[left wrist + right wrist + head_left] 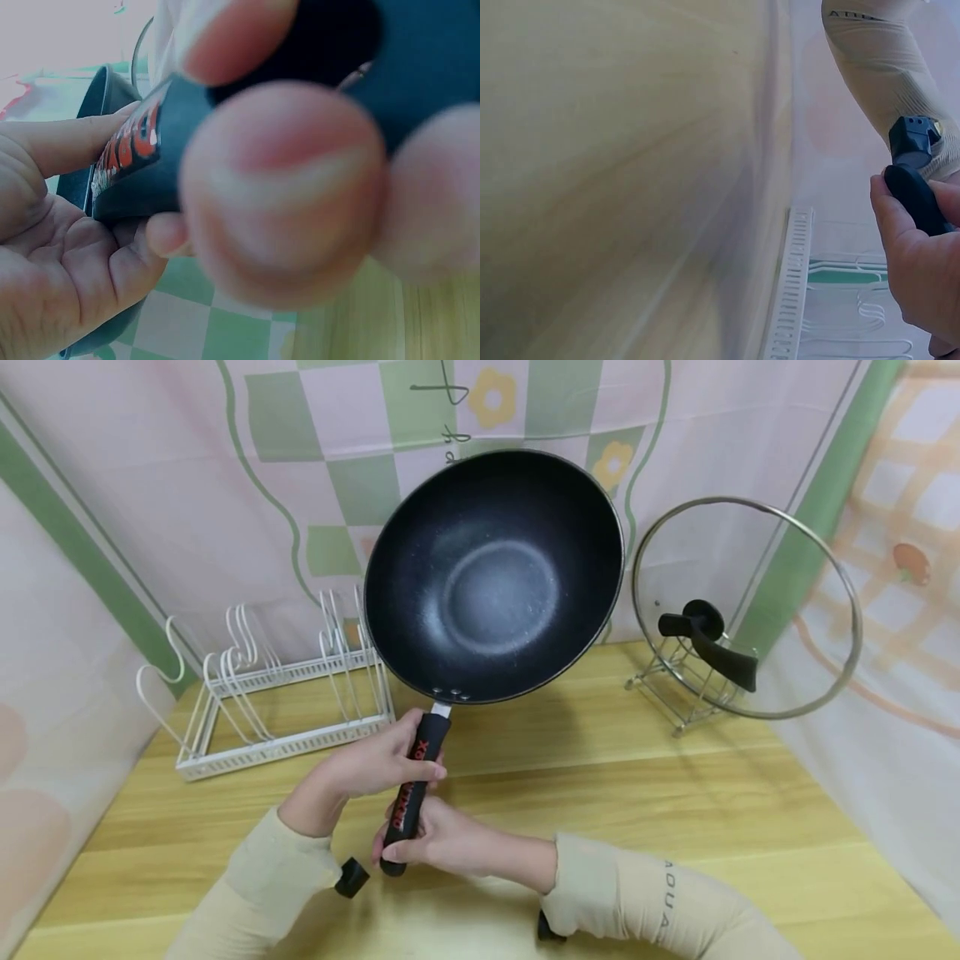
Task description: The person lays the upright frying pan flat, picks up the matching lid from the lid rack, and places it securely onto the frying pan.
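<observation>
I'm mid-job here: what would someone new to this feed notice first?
First, the big black pan held up in the middle of the head view, its black handle gripped by the left hand nearer the pan and the right hand near the handle's end. Next, to the right, the large round glass lid tilted up at a small wire stand. Then the white rack on the wooden tabletop at the left.
</observation>
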The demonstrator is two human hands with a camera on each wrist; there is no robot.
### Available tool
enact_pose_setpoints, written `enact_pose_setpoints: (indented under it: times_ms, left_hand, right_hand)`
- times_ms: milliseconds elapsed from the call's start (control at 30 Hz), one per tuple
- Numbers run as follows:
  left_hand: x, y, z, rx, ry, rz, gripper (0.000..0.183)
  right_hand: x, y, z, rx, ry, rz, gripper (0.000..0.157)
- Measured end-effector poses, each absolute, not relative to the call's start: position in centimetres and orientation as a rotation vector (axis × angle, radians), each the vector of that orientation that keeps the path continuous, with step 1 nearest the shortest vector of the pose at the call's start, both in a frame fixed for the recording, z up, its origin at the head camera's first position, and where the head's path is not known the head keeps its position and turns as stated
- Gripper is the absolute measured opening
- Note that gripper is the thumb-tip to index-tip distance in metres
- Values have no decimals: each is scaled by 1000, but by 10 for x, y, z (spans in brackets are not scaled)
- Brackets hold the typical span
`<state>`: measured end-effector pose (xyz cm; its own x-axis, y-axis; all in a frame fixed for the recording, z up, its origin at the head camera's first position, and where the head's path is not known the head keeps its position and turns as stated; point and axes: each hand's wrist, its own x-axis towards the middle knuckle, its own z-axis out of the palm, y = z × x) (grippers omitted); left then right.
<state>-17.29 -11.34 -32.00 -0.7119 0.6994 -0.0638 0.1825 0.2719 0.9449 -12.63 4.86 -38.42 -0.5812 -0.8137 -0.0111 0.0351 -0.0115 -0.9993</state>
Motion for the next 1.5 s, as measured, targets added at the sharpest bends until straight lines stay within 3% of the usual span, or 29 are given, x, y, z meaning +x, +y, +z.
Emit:
enact_pose_setpoints:
  times_ms: [500,1500]
  left_hand:
    - [-171,-111,-325,758,2103,1421,36]
    - [-171,-110,-336,720,2056,1406,39]
  right_hand:
    - [-118,48,-387,-690,1510,-1712,22]
    - [-114,50,-391,-534,1336,-1740,29]
